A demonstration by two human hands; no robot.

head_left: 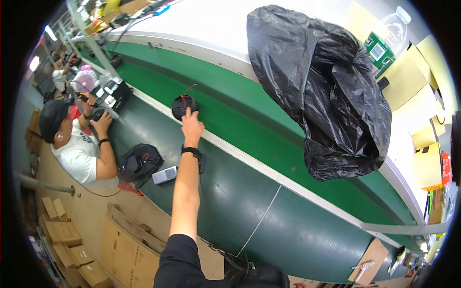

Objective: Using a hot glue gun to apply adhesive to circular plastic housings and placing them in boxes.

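Bench (225, 187) along green belt (269, 139), left hand (193, 127) at round black part (178, 106)

Surface: dark green, smooth and faintly glossy, crossed by one thin pale seam. A pale rail (249, 165) divides it from the brighter, matte belt. Beyond the belt runs a white shelf (211, 21).

Room: at left, a co-worker (79, 158) in a white shirt and dark cap sits at the same bench, hands on a dark object. Brown cardboard boxes (65, 233) stand on the floor at lower left.

Materials: a black plastic bag (285, 60), thin, creased and shiny, drapes off the shelf over the belt. A clear bottle (396, 29) with a green label is behind it. On the bench, a grey box-shaped device (164, 175) lies near a dark rounded bundle (141, 161).

Pose: the left arm reaches forward nearly straight, dark band (191, 151) at the wrist. The part lies on the belt just beside the rail, a thin red wire rising from its top. Fingers sit close together on its near edge; grip or mere touch, I cannot tell. Right hand: state cannot be told from here.
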